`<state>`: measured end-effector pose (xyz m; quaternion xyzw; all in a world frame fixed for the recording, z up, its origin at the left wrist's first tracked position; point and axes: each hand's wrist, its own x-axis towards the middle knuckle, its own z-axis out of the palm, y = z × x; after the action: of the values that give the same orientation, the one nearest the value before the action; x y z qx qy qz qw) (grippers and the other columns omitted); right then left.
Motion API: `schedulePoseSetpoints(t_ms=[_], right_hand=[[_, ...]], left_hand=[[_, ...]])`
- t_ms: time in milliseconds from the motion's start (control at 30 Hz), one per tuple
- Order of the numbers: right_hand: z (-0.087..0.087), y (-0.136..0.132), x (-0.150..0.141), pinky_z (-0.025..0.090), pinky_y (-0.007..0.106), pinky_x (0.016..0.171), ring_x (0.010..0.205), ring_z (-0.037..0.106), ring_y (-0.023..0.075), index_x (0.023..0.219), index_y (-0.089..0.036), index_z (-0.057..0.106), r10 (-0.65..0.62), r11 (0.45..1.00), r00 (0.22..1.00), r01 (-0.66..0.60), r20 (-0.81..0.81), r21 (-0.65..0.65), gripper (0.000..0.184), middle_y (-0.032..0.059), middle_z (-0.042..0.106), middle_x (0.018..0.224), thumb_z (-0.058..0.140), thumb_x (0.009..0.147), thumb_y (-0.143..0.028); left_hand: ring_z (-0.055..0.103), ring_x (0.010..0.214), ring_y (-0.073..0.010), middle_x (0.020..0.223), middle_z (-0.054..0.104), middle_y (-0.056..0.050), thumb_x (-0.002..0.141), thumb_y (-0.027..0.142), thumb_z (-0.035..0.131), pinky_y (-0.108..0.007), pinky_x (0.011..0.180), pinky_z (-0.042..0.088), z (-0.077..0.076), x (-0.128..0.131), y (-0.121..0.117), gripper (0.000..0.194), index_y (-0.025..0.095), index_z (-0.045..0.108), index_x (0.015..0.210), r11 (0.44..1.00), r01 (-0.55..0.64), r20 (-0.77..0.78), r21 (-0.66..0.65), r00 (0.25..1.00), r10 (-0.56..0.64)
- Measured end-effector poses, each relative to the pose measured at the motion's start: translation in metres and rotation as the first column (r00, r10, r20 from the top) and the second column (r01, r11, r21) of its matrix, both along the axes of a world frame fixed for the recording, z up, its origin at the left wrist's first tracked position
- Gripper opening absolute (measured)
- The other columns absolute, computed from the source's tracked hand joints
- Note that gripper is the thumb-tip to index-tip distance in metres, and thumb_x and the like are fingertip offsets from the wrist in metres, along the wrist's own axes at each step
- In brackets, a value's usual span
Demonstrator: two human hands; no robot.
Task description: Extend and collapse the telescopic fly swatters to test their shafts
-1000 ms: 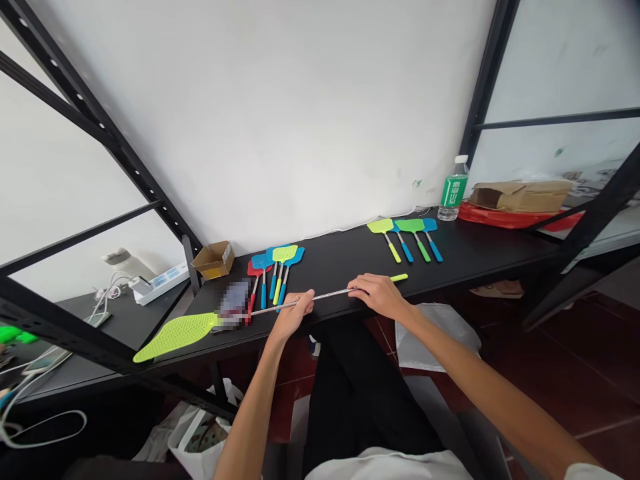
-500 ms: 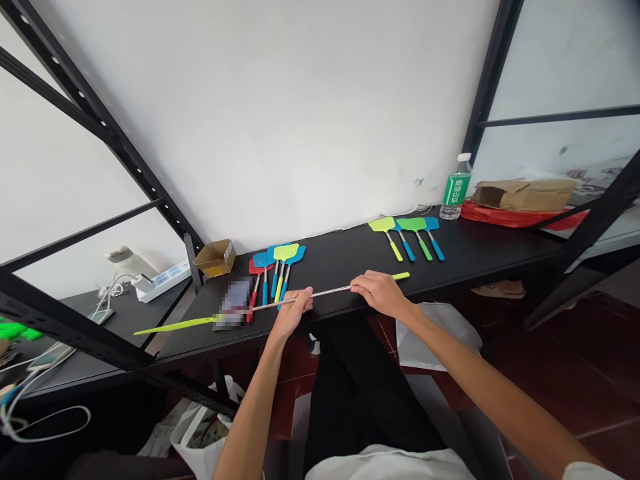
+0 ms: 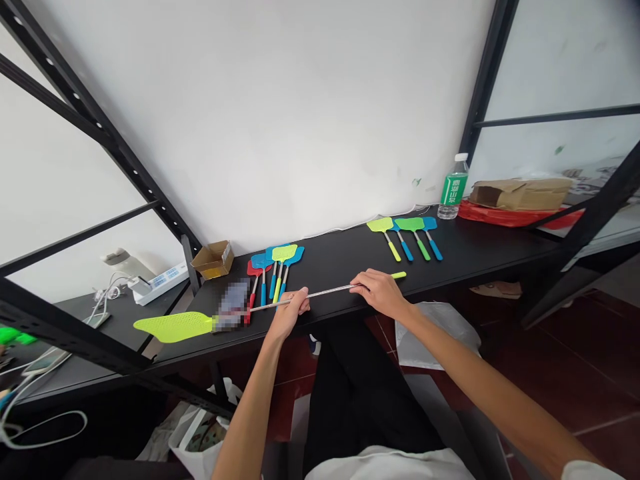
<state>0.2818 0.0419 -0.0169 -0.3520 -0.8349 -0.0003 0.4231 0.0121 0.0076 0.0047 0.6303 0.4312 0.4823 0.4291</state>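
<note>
A yellow-green fly swatter point(image 3: 175, 326) with a long metal rod lies crosswise in both my hands, just above the front of the black shelf. My left hand point(image 3: 291, 313) is closed round the middle of the rod. Farther right, my right hand point(image 3: 379, 291) grips the rod close to its yellow handle, whose end shows past the fingers. Behind my left hand lies a group of red, blue and yellow fly swatters point(image 3: 285, 253) with short rods. To the right, several more yellow, blue and green fly swatters point(image 3: 410, 225) lie side by side against the wall.
A small open cardboard box point(image 3: 213, 261) stands at the shelf's left, near a blurred-out flat object point(image 3: 233, 303). A water bottle point(image 3: 453, 187) stands at the right, by a cardboard box point(image 3: 523, 194) on red plastic. Black rack posts point(image 3: 107, 137) frame the shelf point(image 3: 345, 250).
The held swatter has turned about its rod: its head was edge-on and now shows its broad, perforated face. Both hands keep nearly the same places on the rod.
</note>
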Motion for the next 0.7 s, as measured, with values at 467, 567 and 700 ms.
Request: schedulePoseSetpoints(t_ms=[467, 567, 700], right_hand=[[0.0059, -0.0003, 0.002, 0.044, 0.028, 0.07, 0.081, 0.069, 0.0186, 0.1, -0.025, 0.072, 0.016, 0.997, 0.999, -0.013, 0.043, -0.077, 0.02, 0.0032, 0.076, 0.092, 0.056, 0.099, -0.038], [0.0078, -0.0014, 0.0021, 0.046, 0.028, 0.07, 0.083, 0.069, 0.0185, 0.111, -0.026, 0.067, 0.03, 0.993, 0.999, -0.031, -0.013, -0.117, 0.022, 0.0035, 0.075, 0.098, 0.065, 0.093, -0.039], [0.0082, -0.0009, 0.0023, 0.043, 0.028, 0.066, 0.076, 0.066, 0.0175, 0.096, -0.025, 0.066, 0.02, 0.992, 0.999, -0.025, -0.039, -0.121, 0.009, 0.0015, 0.072, 0.089, 0.065, 0.093, -0.033]], left_hand=[[0.034, 0.048, -0.0105, 0.048, 0.026, 0.005, 0.09, 0.048, 0.059, -0.03, 0.062, 0.047, -0.0043, -0.003, 0.0042, 0.056, 0.022, 0.034, 0.046, 0.996, -0.092, 0.188, 0.004, 0.978, 0.089], [0.033, 0.048, -0.0104, 0.048, 0.025, 0.005, 0.09, 0.048, 0.06, -0.03, 0.061, 0.047, -0.0037, -0.0027, 0.0041, 0.056, 0.022, 0.034, 0.047, 0.996, -0.09, 0.2, -0.007, 0.976, 0.09], [0.033, 0.048, -0.0099, 0.048, 0.026, 0.005, 0.09, 0.046, 0.062, -0.029, 0.06, 0.046, -0.0056, -0.0028, 0.0052, 0.056, 0.021, 0.035, 0.047, 0.997, -0.082, 0.203, 0.007, 0.976, 0.078]])
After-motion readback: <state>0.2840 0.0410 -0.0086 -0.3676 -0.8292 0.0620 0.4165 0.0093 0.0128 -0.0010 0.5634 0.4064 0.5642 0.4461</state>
